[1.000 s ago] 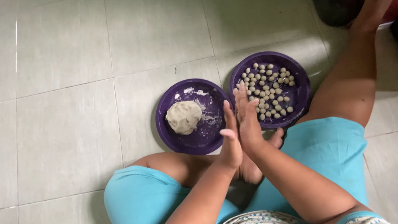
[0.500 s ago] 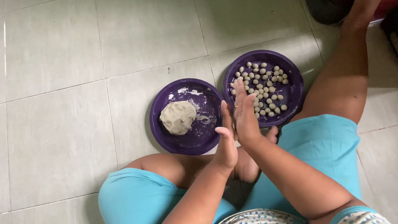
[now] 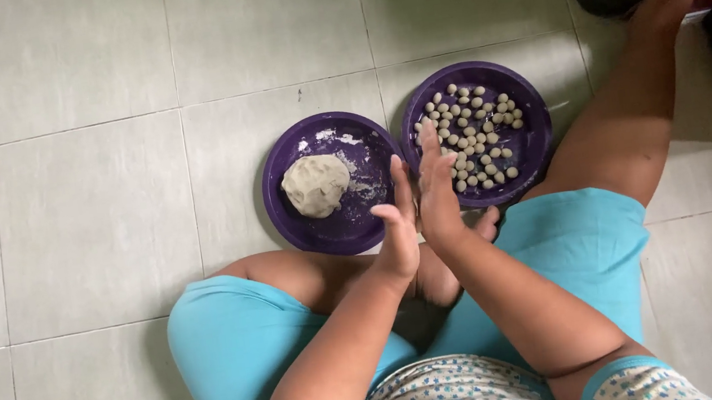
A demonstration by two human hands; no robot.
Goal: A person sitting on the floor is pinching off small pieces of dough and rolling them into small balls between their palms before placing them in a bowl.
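We are pressing our left hand (image 3: 399, 238) and right hand (image 3: 436, 192) flat together, palm to palm, fingers straight; whether anything lies between them we cannot tell. Just beyond the hands, the dough lump (image 3: 315, 185) is sitting in the left purple plate (image 3: 286, 218), with small dough balls (image 3: 475, 136) filling the right purple plate (image 3: 535, 146) touching it on the tiled floor (image 3: 84, 197).

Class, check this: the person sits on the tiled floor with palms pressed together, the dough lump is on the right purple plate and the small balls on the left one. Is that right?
Not quite. The head view shows the dough lump on the left purple plate and the small balls on the right purple plate. The left hand and right hand are pressed together above the tiled floor.
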